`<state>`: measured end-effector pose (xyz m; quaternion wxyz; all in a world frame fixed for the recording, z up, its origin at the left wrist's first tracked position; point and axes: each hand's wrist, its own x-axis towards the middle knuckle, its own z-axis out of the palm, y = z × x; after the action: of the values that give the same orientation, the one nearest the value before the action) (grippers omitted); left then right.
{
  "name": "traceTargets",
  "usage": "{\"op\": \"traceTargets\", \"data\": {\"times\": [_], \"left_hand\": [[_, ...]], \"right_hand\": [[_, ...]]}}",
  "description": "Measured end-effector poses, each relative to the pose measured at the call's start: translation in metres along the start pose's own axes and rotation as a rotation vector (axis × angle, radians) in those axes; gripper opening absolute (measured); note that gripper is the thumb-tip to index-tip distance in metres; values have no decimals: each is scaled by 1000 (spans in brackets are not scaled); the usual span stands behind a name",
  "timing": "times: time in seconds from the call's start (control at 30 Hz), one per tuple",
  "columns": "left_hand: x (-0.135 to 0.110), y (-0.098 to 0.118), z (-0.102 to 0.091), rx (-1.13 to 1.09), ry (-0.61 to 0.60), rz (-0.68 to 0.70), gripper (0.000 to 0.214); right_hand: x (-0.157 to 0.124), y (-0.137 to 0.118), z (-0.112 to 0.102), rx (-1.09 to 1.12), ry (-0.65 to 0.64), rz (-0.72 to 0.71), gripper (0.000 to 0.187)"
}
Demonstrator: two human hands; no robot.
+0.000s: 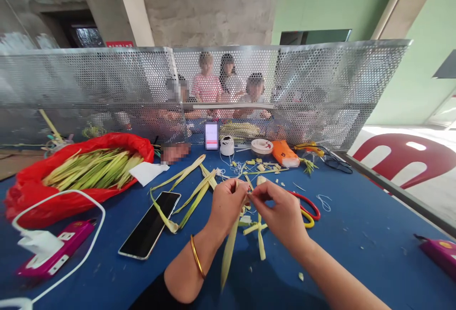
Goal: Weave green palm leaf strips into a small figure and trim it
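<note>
My left hand (226, 205) is pinched shut around a pale green corn husk strip (230, 255), whose long pointed end hangs down toward me. My right hand (281, 210) is closed in a pinch, its fingertips meeting those of the left at the strip's upper end; whatever lies between them is too small to make out. Beneath the hands, a cross-shaped piece of folded husk (261, 241) lies on the blue table. Scissors with red and yellow handles (315, 210) are partly hidden behind my right hand. Loose husk strips (195, 201) rest left of my hands.
A red bag (24, 198) full of husks stands at left, near a black phone (151, 227) and a purple power strip (73, 239). Husk scraps, thread, a tape roll (261, 146) and an orange packet (285, 153) lie behind. People sit and stand beyond a perforated metal screen (313, 77).
</note>
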<state>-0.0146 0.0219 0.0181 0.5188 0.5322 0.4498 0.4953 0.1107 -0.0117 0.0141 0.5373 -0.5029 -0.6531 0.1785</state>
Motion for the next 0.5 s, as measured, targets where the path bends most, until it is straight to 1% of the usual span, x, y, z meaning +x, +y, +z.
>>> {"op": "traceTargets", "data": {"times": [0.07, 0.13, 0.17, 0.2, 0.23, 0.27, 0.3, 0.33, 0.37, 0.4, 0.43, 0.5], "left_hand": [[2, 1, -1, -44, 6, -15, 27], [4, 2, -4, -104, 28, -47, 30], [6, 3, -6, -129, 46, -64, 31], [8, 3, -8, -147, 66, -84, 32], [11, 3, -11, -158, 90, -104, 32], [13, 3, -13, -167, 114, -123, 32], [16, 1, -15, -178, 143, -138, 33], [18, 0, -17, -192, 173, -150, 33], [21, -2, -18, -208, 199, -159, 33], [23, -5, -20, -223, 223, -160, 34], [26, -7, -22, -238, 248, -155, 34], [33, -13, -27, -271, 299, -144, 36]], "right_hand": [[-4, -8, -2, -44, -60, -157, 13], [-6, -20, -7, 0, -209, -232, 15], [-7, -25, -11, 53, -321, -225, 15], [-8, -30, -16, 124, -462, -189, 15], [-9, -33, -22, 211, -631, -123, 17], [-10, -33, -29, 297, -817, -44, 23], [-12, -30, -36, 377, -1014, 7, 33], [-14, -25, -43, 464, -1094, -16, 45], [-16, -17, -49, 533, -1081, -40, 55], [-18, -7, -55, 547, -1046, -58, 59], [-20, 4, -60, 529, -988, -72, 62], [-25, 24, -67, 475, -822, -113, 68]]}}
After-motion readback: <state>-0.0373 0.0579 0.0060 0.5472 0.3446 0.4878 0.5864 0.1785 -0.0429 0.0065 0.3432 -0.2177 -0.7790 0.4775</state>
